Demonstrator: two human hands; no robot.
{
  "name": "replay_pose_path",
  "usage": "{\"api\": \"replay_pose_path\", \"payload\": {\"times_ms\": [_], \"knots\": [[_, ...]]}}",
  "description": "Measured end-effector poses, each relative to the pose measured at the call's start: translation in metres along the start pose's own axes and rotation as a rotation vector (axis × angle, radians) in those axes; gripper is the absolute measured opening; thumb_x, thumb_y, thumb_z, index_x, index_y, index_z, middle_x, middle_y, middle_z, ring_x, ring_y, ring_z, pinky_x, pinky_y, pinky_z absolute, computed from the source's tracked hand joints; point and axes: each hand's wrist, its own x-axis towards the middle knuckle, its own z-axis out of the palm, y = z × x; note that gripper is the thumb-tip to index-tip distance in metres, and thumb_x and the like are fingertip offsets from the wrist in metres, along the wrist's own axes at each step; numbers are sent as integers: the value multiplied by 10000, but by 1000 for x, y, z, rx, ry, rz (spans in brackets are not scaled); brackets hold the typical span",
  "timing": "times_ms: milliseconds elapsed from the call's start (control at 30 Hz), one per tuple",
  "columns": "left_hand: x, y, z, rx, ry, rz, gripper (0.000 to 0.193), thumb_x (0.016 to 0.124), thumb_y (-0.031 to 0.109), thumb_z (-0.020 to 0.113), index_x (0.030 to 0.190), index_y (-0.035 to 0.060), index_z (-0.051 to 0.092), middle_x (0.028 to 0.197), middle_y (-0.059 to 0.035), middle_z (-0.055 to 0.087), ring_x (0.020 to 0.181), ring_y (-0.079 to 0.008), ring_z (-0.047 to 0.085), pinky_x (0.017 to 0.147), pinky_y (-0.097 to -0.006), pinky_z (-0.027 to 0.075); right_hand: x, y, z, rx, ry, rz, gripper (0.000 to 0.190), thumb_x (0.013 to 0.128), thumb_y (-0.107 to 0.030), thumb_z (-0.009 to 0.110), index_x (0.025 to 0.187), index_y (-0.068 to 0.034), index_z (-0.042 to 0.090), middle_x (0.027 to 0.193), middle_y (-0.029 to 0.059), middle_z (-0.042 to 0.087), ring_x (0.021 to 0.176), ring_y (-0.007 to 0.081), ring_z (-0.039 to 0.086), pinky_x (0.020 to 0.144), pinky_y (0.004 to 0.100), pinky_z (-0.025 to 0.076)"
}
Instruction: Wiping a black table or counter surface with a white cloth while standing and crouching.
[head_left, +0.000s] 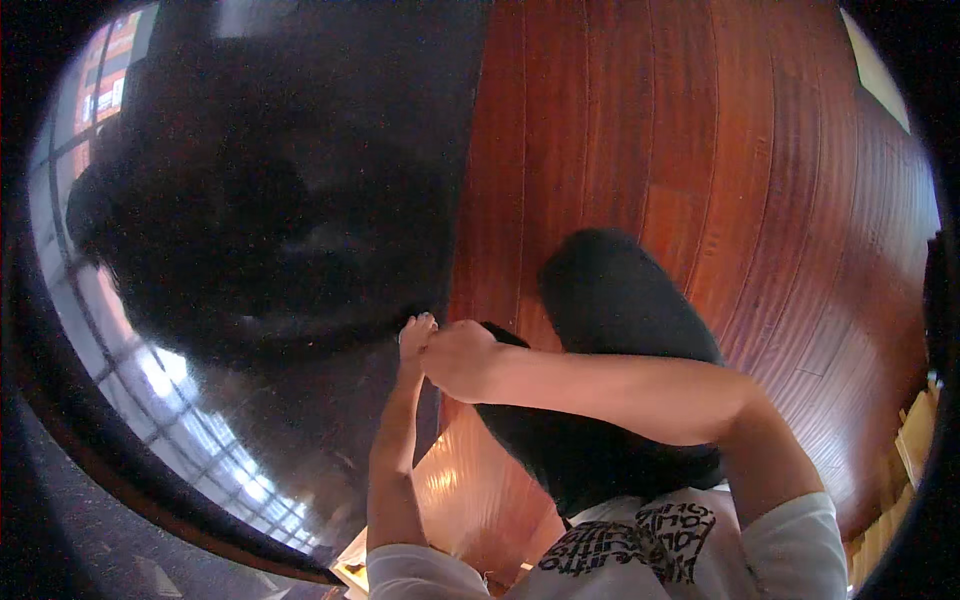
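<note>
My left hand is at the near part of a glossy black surface, close to its border with the wooden floor. Its fingertips point away from me and look bent. My right hand crosses in front of my body and lies against the left hand, its back turned up and its fingers curled. The right hand covers part of the left one. Whether either hand grips something small is hidden. A small dark patch shows just beyond the left fingertips; I cannot tell whether it is an object or a reflection.
Reddish-brown floorboards extend along the right side. My bent leg in black trousers rests over them. A pale flat object lies at the upper right, and yellowish pieces at the right rim. Grey flooring shows at lower left.
</note>
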Motion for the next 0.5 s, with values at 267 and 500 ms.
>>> {"api": "replay_pose_path", "payload": {"times_ms": [267,500], "knots": [[47,-21,-65,-1,-2,143,152,737,206,514,822,122,608,942,-40,532,931,-189,486,756,-334,408,15,37,-40,349,416,-5,171,761,-164,534,790,-2,579,776,192,606,787,352,591,681,433,485],[8,-13,-18,84,-90,103,148,726,203,518,833,135,594,881,-43,518,894,-195,486,694,-315,401,15,94,-99,705,1121,241,118,747,-87,535,807,-8,600,747,188,610,733,331,606,670,380,481]]}}
